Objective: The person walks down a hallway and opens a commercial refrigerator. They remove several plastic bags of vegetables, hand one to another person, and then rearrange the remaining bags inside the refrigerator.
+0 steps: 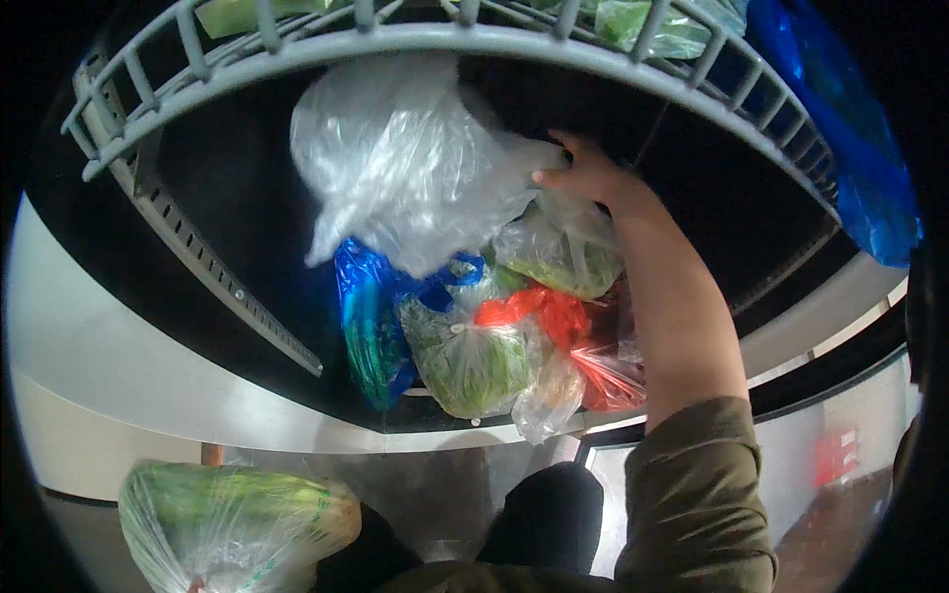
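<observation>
My right hand (586, 174) reaches over a pile of bagged produce inside a dark-walled display case. Its thumb and a finger are at the narrowed end of a large translucent white plastic bag (400, 163), which looks slightly blurred; what is inside it cannot be told. Just below the hand lies a clear bag of pale green vegetables (563, 256). A clear bag of leafy greens (474, 363), a blue bag (374, 326) and a red bag (608, 370) are nearer me. At lower left hangs a clear bag of long green vegetables (237, 511). My left hand is out of view.
A grey wire shelf (445, 37) curves overhead, holding bagged greens (652, 30). A blue plastic bag (852, 133) hangs over its right end. Slotted metal uprights (237, 293) run down the back wall. The case's white front ledge (296, 422) lies before my legs (552, 511).
</observation>
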### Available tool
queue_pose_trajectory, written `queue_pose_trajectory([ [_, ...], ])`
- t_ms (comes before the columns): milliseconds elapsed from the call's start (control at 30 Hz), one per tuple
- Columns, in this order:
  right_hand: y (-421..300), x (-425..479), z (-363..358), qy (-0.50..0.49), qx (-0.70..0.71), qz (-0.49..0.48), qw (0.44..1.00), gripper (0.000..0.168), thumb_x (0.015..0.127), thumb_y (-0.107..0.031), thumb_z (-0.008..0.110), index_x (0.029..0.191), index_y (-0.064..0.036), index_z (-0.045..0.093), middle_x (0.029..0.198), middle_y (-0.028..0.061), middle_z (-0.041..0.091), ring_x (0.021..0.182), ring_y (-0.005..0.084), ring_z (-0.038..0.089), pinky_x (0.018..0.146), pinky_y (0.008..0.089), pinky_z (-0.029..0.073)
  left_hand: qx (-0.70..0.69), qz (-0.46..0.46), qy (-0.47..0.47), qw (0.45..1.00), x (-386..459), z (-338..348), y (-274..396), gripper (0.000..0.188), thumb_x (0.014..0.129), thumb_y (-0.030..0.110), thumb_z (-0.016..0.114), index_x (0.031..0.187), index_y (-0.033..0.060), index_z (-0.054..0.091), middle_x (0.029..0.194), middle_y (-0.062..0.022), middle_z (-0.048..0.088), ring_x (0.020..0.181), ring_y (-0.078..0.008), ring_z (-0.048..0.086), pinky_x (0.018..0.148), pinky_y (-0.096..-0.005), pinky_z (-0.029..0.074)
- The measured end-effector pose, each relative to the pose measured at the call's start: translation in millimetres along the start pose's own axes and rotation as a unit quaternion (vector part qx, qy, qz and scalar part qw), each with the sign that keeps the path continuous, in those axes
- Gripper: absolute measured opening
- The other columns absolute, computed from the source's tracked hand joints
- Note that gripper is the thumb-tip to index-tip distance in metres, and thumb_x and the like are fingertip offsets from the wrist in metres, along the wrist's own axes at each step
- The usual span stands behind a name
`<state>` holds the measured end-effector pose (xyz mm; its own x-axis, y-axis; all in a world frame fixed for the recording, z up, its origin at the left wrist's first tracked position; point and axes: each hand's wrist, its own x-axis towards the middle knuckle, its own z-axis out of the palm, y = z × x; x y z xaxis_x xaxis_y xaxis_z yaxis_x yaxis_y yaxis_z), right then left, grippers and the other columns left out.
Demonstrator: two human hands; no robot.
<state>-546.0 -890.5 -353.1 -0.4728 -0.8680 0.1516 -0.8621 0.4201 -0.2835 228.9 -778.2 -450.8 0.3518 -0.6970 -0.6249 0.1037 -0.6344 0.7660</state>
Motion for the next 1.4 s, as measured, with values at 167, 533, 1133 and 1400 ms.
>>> queue_pose_trajectory([
  [167,85.2,-73.0,-33.9,0.041,-0.028,0.09,0.995,0.075,0.071,-0.044,0.064,0.131,-0.007,0.036,0.132,0.0216,0.037,0.123,0.0313,0.036,0.101,0.036,0.031,-0.037,0.027,-0.022,0.999,-1.5,20.9,4.5,0.04,0.086,0.023,0.046,0.12,0.0031,0.049,0.091,-0.0095,0.057,0.079,-0.0234,0.055,0.066,-0.0351,0.049],
  [533,133.6,-117.3,15.9,-0.063,-0.172,0.359,0.915,0.059,0.068,-0.043,0.063,0.115,-0.009,0.053,0.117,0.0114,0.054,0.107,0.0259,0.053,0.092,0.035,0.041,0.011,-0.021,-0.018,1.0,1.0,52.5,16.9,0.029,0.085,0.026,0.05,0.102,0.0033,0.055,0.084,-0.0071,0.055,0.073,-0.0223,0.053,0.062,-0.0392,0.048],
  [1133,92.6,-228.1,-41.6,0.405,0.457,0.258,0.749,0.044,0.082,-0.035,0.056,0.109,-0.001,0.052,0.104,0.0088,0.057,0.094,0.0189,0.052,0.083,0.032,0.041,0.007,0.011,-0.074,0.997,10.2,44.5,4.2,0.04,0.086,0.026,0.047,0.12,0.0028,0.048,0.096,-0.0092,0.055,0.086,-0.0225,0.054,0.07,-0.0366,0.048],
  [1400,125.6,-358.4,155.5,0.267,0.556,0.358,0.701,0.047,0.089,-0.034,0.047,0.123,-0.002,0.044,0.117,0.0128,0.052,0.108,0.0221,0.048,0.094,0.031,0.034,0.076,0.034,-0.115,0.99,37.5,53.8,15.7,0.043,0.088,0.027,0.044,0.123,0.0018,0.044,0.109,-0.0114,0.052,0.093,-0.0255,0.052,0.075,-0.0375,0.046],
])
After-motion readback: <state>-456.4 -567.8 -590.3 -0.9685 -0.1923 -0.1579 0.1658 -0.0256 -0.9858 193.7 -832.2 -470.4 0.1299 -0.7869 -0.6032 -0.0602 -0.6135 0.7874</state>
